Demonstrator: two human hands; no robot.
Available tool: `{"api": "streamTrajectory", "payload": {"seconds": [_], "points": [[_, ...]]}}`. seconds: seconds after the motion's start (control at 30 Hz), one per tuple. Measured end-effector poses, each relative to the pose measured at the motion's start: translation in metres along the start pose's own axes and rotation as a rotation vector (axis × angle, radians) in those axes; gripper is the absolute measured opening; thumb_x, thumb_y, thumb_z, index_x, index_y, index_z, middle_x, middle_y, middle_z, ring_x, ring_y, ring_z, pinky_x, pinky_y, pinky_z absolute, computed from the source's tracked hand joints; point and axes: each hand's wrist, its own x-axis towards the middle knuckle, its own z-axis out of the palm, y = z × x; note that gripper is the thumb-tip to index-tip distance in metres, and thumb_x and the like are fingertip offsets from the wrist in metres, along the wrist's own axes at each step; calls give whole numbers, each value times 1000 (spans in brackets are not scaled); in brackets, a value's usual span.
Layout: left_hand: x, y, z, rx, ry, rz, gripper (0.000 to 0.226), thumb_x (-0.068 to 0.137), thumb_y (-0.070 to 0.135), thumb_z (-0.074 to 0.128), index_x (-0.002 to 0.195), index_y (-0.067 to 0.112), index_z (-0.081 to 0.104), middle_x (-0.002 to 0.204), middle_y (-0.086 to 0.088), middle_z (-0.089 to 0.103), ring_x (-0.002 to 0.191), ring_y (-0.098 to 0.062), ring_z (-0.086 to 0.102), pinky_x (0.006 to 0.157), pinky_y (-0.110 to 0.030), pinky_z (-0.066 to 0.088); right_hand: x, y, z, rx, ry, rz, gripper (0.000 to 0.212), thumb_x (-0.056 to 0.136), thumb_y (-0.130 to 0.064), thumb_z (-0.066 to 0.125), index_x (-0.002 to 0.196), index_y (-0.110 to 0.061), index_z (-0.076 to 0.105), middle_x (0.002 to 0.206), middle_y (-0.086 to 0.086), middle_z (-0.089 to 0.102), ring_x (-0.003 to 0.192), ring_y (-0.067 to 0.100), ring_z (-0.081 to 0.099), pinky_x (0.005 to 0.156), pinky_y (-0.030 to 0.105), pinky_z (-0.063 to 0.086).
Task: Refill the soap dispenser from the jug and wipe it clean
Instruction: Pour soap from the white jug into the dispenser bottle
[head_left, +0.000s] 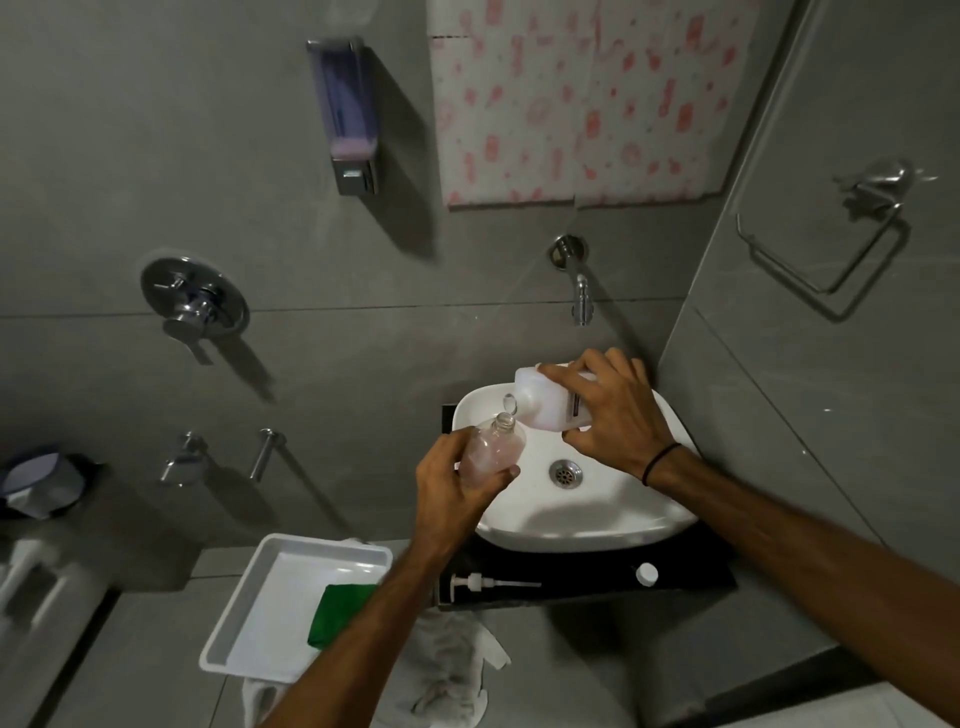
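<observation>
My left hand (457, 488) grips a clear soap dispenser bottle (493, 449) with pink liquid inside, its neck uncapped, held over the left rim of the white sink (597, 525). My right hand (618, 410) holds a white jug (545, 400) tipped on its side, its spout just above the bottle's neck. The bottle's pump head (488, 583) lies on the black counter (691, 579) in front of the sink, and a white cap (647, 573) sits to its right. A green cloth (340, 613) lies in a white tray (260, 623).
A wall tap (581, 296) juts out above the sink. A wall-mounted soap dispenser (345, 114) hangs higher up on the left, beside a patterned towel (576, 98). A crumpled white cloth (447, 670) hangs below the counter. A towel ring (831, 244) is on the right wall.
</observation>
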Motion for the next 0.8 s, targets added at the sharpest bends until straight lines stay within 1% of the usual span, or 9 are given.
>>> {"api": "streamTrajectory", "payload": {"seconds": [0.1,0.2,0.27,0.37,0.5,0.6,0.8], "points": [[1,-1,3,-2,-4,-8,60,63,42,95,113,28,67,106,10,69,94,-15,69,75,-44,61,2,1,0,-27,-14,-13,80,58,-33,75,136,-35,56,107,3,59,95,28,52,80,38,39],[2,-3,5,-4,-4,-18,61,63,40,95,114,21,68,108,8,70,95,-16,69,76,-45,61,4,4,-2,-52,-23,-29,79,59,-32,78,136,-34,58,110,6,60,97,29,53,84,39,39],[3,-2,6,0,-2,-21,62,63,40,95,115,20,68,109,9,69,96,-15,68,77,-43,62,4,5,-4,-76,-22,-40,79,58,-31,82,135,-33,60,110,8,61,98,30,55,85,40,41],[3,-1,8,11,3,-8,61,63,40,95,114,23,67,106,14,67,94,-11,67,76,-37,62,5,5,-7,-111,-23,-52,79,57,-29,83,133,-33,62,110,9,62,97,30,57,85,40,42],[4,0,9,10,1,7,58,63,42,95,111,26,67,103,13,69,92,-7,66,73,-32,60,6,6,-11,-141,-43,-65,77,59,-31,84,134,-33,61,112,10,62,102,31,59,89,43,41],[6,-2,11,14,-2,4,60,62,47,93,112,26,67,105,14,69,92,-5,66,73,-29,59,7,6,-13,-158,-64,-59,77,62,-31,81,136,-35,59,115,9,61,105,30,58,91,45,39],[5,-3,14,24,-15,-7,61,61,49,93,112,29,67,102,25,65,92,4,63,70,-18,54,9,7,-14,-199,-89,-70,76,64,-30,78,137,-37,58,118,9,60,110,30,57,93,47,37]]}}
